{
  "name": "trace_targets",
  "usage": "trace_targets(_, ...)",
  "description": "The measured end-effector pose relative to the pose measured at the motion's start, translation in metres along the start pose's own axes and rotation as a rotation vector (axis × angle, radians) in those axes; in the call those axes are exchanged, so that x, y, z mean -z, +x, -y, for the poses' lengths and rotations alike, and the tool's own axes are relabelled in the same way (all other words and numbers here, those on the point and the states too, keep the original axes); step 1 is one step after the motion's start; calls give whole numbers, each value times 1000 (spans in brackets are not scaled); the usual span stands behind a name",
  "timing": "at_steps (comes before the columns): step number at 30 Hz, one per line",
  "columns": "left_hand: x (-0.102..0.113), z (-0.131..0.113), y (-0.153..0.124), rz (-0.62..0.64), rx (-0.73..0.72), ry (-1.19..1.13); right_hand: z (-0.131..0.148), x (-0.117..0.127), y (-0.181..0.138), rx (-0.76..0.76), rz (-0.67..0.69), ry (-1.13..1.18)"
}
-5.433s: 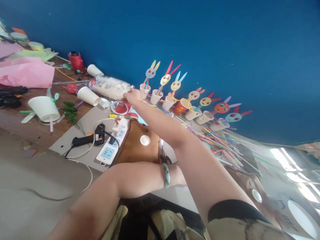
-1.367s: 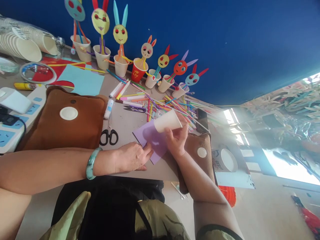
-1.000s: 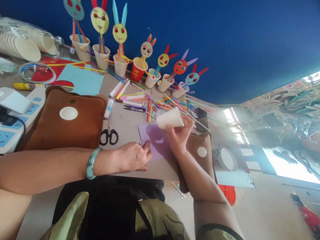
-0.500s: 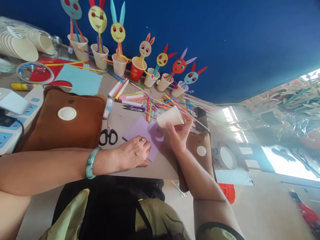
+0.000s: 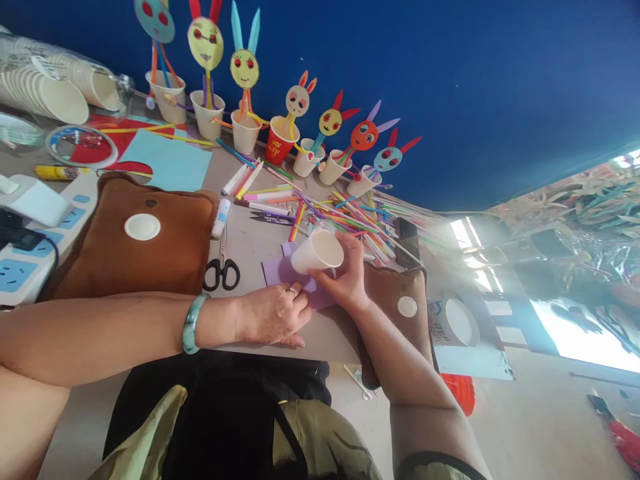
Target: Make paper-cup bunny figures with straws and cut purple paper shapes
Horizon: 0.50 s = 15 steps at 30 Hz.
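My right hand [image 5: 347, 277] is closed around a white paper cup [image 5: 313, 252], which leans with its mouth toward the upper right. The cup is over a sheet of purple paper [image 5: 280, 270]; whether its base touches the sheet I cannot tell. My left hand [image 5: 275, 313], with a ring and a green bangle, lies palm down at the sheet's near edge, its fingers lowered and its fingertips partly hidden. Black-handled scissors [image 5: 223, 273] lie left of the paper, beside a glue stick [image 5: 221, 219]. Purple-handled snips [image 5: 273, 217] are beyond it.
Cups with paper rabbit figures [image 5: 283, 140] line the blue wall. Coloured pens and sticks [image 5: 345, 213] are scattered before them. Brown cushions [image 5: 187, 233] lie on both sides. A power strip [image 5: 30, 247] and stacked paper cups [image 5: 65, 97] are at left, a dark phone [image 5: 407, 237] at right.
My right hand has brought the cup left and down over the purple paper, turning its mouth more upward. The purple paper has shifted under it. My left hand stays near the paper's edge.
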<state>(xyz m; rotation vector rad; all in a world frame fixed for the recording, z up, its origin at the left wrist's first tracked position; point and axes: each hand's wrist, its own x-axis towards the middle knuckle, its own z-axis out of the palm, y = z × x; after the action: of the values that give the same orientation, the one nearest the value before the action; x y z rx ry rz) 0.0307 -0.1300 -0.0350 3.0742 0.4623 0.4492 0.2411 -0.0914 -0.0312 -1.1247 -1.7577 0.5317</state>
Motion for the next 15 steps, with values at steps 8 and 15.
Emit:
trace_targets(8, 5, 1, 2, -34, -83, 87, 2, 3, -1, 33, 247, -83)
trace_targets(15, 11, -4, 0, -21, -143, 102, 3, 5, 0, 52, 283, -115)
